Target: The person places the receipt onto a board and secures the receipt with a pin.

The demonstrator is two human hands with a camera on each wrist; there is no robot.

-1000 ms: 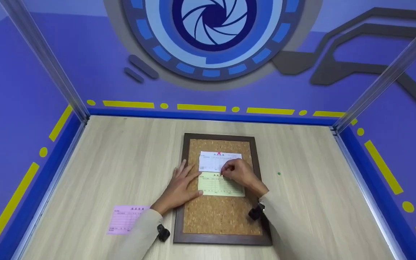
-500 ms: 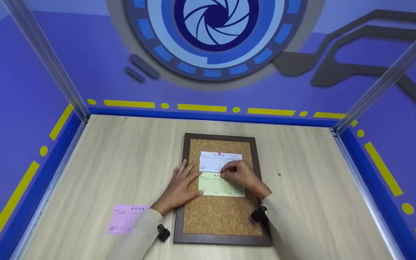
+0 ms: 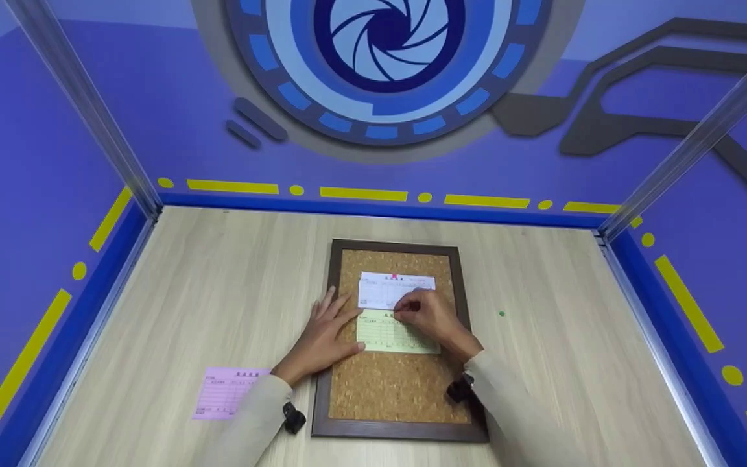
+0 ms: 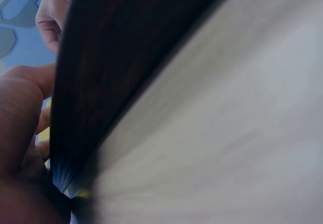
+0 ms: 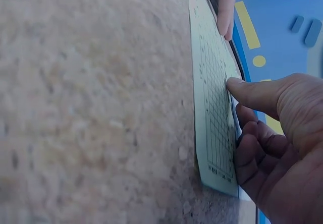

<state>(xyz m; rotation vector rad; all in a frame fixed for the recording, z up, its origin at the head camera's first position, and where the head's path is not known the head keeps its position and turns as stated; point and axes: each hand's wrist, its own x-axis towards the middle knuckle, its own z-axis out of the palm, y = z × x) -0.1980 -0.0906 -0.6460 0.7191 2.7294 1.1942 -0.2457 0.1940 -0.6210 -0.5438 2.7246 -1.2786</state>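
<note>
lying on the bench [image 3: 542, 285], the framed cork board [image 3: 396, 389] is under both hands: the left hand [image 3: 327, 334] spreads relaxed over its left side, fingertips at the left corners of the green slip [image 3: 380, 333]; the right hand [image 3: 434, 316] pinches at that slip's far edge, probably on a pin, hidden by the fingers. the white slip [image 3: 376, 290] lies just beyond, the pink slip [image 3: 221, 393] left on the bench. smallest are the red pin [image 3: 394, 276] and a green speck [image 3: 502, 314] at right. a slanted push, or the left fingers lifting early, could twist the green slip.
</note>
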